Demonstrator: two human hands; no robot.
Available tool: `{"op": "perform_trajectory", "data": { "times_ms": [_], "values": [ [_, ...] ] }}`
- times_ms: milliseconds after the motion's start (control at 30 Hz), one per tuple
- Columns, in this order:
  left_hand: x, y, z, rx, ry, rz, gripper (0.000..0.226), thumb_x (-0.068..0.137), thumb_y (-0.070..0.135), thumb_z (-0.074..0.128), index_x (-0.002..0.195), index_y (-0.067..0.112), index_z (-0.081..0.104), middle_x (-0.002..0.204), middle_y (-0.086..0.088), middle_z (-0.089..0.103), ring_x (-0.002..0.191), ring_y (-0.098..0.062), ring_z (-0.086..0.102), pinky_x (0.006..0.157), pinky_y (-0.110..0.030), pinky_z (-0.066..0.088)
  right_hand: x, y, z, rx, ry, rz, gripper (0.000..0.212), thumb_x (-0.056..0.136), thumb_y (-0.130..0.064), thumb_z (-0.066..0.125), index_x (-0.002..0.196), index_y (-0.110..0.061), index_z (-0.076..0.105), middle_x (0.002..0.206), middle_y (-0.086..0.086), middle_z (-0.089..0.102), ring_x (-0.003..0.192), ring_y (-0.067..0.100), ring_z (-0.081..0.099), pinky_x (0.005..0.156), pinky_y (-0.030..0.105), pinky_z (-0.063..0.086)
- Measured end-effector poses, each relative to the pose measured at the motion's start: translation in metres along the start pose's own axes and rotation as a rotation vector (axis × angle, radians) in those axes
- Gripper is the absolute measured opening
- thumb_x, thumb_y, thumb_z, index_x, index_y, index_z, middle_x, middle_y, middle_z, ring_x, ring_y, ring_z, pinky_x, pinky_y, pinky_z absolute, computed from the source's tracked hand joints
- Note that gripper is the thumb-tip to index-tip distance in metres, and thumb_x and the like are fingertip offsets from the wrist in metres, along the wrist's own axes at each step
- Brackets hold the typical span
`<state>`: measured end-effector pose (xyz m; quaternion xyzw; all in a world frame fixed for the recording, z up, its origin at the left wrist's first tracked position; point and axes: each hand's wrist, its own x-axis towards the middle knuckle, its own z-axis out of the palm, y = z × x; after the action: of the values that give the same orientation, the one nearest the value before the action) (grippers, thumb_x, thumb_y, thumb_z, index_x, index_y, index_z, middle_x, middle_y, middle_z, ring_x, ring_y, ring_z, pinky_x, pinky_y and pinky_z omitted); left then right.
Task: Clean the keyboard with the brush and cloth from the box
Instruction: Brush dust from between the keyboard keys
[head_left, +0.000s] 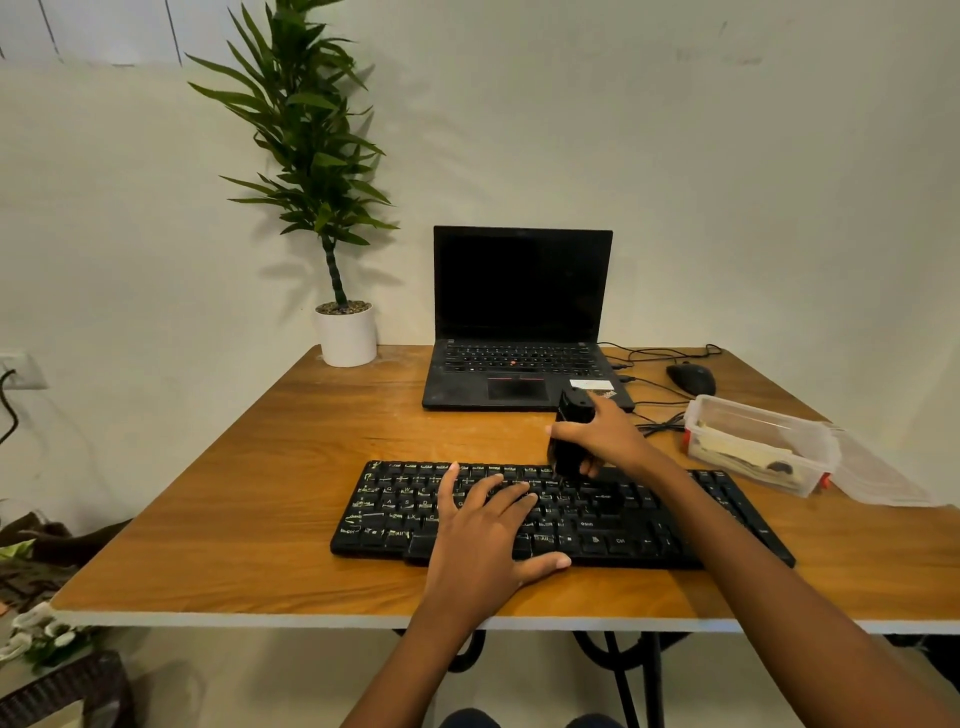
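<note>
On the keyboard (597, 522), the left hand (483, 540) is laid flat, fingers spread. At its back edge the black brush (574, 410) is gripped by the right hand (610, 439). Bare table (234, 519) is seen left of it, the box (810, 447) right.

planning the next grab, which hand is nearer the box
Right. The right hand holds the brush left of the box; the left hand rests on the keyboard, farther away.
</note>
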<state>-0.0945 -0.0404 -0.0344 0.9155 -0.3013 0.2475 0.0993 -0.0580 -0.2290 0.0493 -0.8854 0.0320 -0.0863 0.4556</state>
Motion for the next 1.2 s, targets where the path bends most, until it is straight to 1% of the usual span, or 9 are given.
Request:
{"op": "perform_trajectory", "data": {
  "times_ms": [133, 267, 367, 500, 600, 700, 933, 1067, 1200],
  "values": [
    [-0.001, 0.0, 0.001, -0.003, -0.007, 0.002, 0.08, 0.081, 0.082, 0.016, 0.106, 0.031, 0.072, 0.113, 0.016, 0.067, 0.112, -0.01, 0.06, 0.109, -0.053, 0.013, 0.001, 0.001, 0.0, -0.031, 0.078, -0.03, 0.035, 0.083, -0.028, 0.068, 0.106, -0.017, 0.044, 0.078, 0.001, 0.062, 0.049, 0.016, 0.061, 0.041, 0.021, 0.05],
    [0.0, -0.001, 0.0, -0.003, -0.006, -0.002, 0.079, 0.081, 0.082, 0.016, 0.105, 0.032, 0.072, 0.112, 0.017, 0.067, 0.111, -0.009, 0.06, 0.108, -0.053, 0.013, 0.001, 0.003, -0.001, 0.028, -0.001, 0.022, 0.032, 0.085, -0.027, 0.065, 0.106, -0.017, 0.044, 0.077, 0.006, 0.064, 0.047, 0.019, 0.058, 0.042, 0.024, 0.048],
    [0.0, 0.0, 0.001, -0.002, -0.008, -0.001, 0.079, 0.081, 0.082, 0.016, 0.105, 0.032, 0.072, 0.112, 0.016, 0.067, 0.111, -0.009, 0.06, 0.108, -0.054, 0.014, 0.002, 0.003, -0.002, -0.009, 0.062, -0.009, 0.032, 0.084, -0.027, 0.066, 0.105, -0.017, 0.044, 0.076, 0.004, 0.063, 0.047, 0.018, 0.06, 0.041, 0.022, 0.049],
    [-0.001, 0.0, 0.0, -0.014, -0.006, 0.0, 0.08, 0.081, 0.083, 0.016, 0.106, 0.031, 0.071, 0.113, 0.017, 0.067, 0.112, -0.01, 0.06, 0.108, -0.053, 0.012, 0.002, 0.001, -0.002, 0.019, -0.049, -0.003, 0.031, 0.084, -0.025, 0.067, 0.102, -0.013, 0.046, 0.076, 0.007, 0.064, 0.043, 0.017, 0.055, 0.038, 0.023, 0.046],
    [0.0, 0.0, 0.0, -0.012, -0.012, 0.0, 0.08, 0.081, 0.082, 0.015, 0.106, 0.031, 0.071, 0.113, 0.016, 0.067, 0.112, -0.01, 0.06, 0.109, -0.053, 0.012, 0.002, 0.001, -0.004, -0.03, 0.01, -0.033, 0.029, 0.084, -0.027, 0.066, 0.102, -0.019, 0.045, 0.079, 0.004, 0.062, 0.046, 0.014, 0.056, 0.04, 0.021, 0.047],
    [0.0, 0.0, -0.001, -0.013, -0.017, -0.005, 0.081, 0.081, 0.083, 0.014, 0.105, 0.032, 0.072, 0.112, 0.016, 0.067, 0.111, -0.011, 0.061, 0.109, -0.052, 0.011, 0.001, 0.002, -0.007, -0.003, -0.106, -0.02, 0.025, 0.083, -0.028, 0.067, 0.094, -0.022, 0.046, 0.079, 0.006, 0.063, 0.045, 0.012, 0.055, 0.04, 0.02, 0.045],
    [0.001, 0.0, -0.001, -0.016, -0.034, -0.011, 0.08, 0.081, 0.083, 0.014, 0.105, 0.032, 0.072, 0.112, 0.016, 0.068, 0.11, -0.011, 0.062, 0.111, -0.05, 0.007, -0.007, 0.006, -0.016, 0.03, -0.098, 0.005, 0.031, 0.084, -0.027, 0.066, 0.106, -0.018, 0.047, 0.086, 0.008, 0.064, 0.055, 0.018, 0.059, 0.043, 0.022, 0.047],
    [0.001, 0.0, -0.001, -0.016, -0.028, -0.005, 0.081, 0.082, 0.082, 0.014, 0.105, 0.03, 0.072, 0.112, 0.015, 0.068, 0.11, -0.012, 0.062, 0.109, -0.051, 0.012, -0.009, 0.01, -0.017, 0.0, 0.023, -0.008, 0.037, 0.085, -0.029, 0.065, 0.112, -0.014, 0.046, 0.082, 0.006, 0.065, 0.053, 0.019, 0.06, 0.047, 0.027, 0.049],
    [0.0, 0.0, -0.002, -0.017, -0.032, -0.007, 0.081, 0.082, 0.082, 0.015, 0.105, 0.031, 0.072, 0.112, 0.015, 0.068, 0.11, -0.012, 0.062, 0.11, -0.05, 0.01, -0.016, 0.005, -0.016, -0.014, -0.026, 0.015, 0.036, 0.086, -0.028, 0.064, 0.107, -0.018, 0.038, 0.084, 0.004, 0.062, 0.054, 0.017, 0.057, 0.044, 0.022, 0.046]
  ]
}}
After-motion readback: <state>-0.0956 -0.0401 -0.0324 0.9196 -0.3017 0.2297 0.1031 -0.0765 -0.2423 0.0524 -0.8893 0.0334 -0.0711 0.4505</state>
